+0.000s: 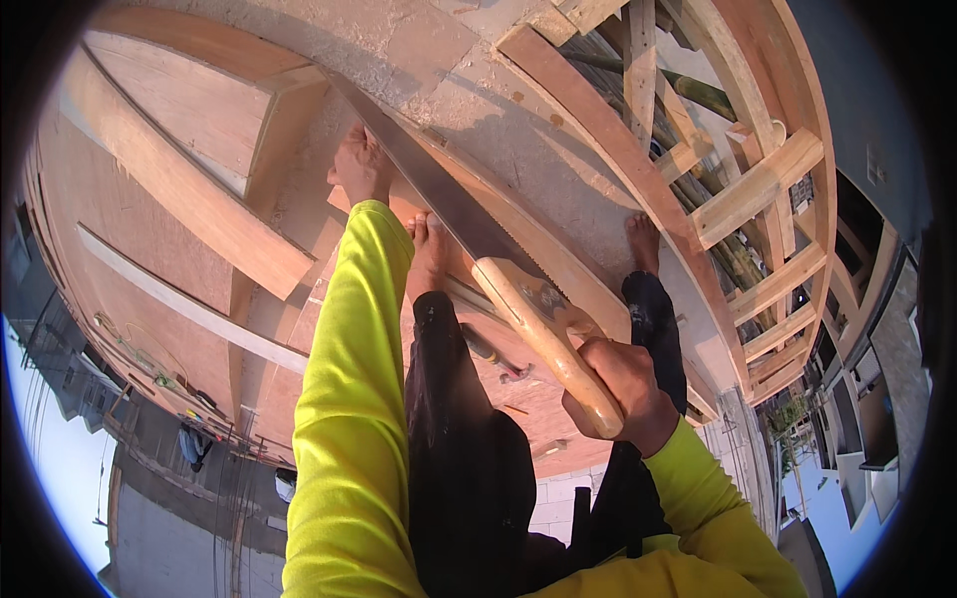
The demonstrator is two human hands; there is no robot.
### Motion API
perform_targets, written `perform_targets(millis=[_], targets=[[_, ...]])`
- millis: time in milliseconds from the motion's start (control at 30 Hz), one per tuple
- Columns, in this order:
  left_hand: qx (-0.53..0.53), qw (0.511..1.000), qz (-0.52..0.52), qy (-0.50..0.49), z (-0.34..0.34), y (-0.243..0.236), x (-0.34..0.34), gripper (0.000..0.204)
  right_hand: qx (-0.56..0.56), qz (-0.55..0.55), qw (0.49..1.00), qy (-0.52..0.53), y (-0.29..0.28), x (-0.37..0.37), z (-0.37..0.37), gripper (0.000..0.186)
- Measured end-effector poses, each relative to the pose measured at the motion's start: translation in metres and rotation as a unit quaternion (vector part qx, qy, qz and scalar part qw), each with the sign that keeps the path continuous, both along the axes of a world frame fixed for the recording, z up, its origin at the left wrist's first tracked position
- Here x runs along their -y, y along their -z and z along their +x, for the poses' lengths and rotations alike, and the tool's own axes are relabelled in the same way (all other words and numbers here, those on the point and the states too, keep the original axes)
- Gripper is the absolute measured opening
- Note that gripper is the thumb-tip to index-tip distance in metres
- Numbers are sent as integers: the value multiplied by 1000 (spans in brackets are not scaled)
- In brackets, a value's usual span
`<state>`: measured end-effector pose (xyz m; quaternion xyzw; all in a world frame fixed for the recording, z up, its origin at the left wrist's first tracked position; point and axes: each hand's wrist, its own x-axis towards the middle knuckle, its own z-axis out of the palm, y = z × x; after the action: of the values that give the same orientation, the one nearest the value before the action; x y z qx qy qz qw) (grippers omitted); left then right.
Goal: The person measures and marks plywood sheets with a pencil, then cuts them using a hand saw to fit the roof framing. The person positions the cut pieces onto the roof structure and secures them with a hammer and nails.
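A handsaw (429,179) crosses the middle of the view, its dark blade pointing up and left and its teeth on the right side. My right hand (623,394) is wrapped round its pale wooden handle. Beneath the blade lies a long wooden board (568,274), running diagonally. My left hand (364,164) is closed at the board's far end, just left of the blade; what its fingers hold, if anything, is hidden. My bare left foot (429,254) rests beside the blade on the wood. Whether the teeth touch the board, I cannot tell.
To the left stand plywood panels (150,209) with a curved plank (199,204) and a pale batten (189,299). On the right rises a slatted timber frame (758,189). My other foot (643,239) is near it. A hammer-like tool (483,344) lies on plywood below the board.
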<state>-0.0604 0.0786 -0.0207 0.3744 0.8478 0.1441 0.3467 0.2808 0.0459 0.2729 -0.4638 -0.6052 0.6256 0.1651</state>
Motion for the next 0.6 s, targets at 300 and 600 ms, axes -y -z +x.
perform_targets(millis=[300, 600], targets=[[3, 998, 64, 14, -8, 27, -3, 48, -11, -33, 999, 22, 47, -29, -36, 28], [-22, 999, -15, 28, 11, -18, -7, 48, 25, -49, 998, -12, 10, -4, 12, 25]])
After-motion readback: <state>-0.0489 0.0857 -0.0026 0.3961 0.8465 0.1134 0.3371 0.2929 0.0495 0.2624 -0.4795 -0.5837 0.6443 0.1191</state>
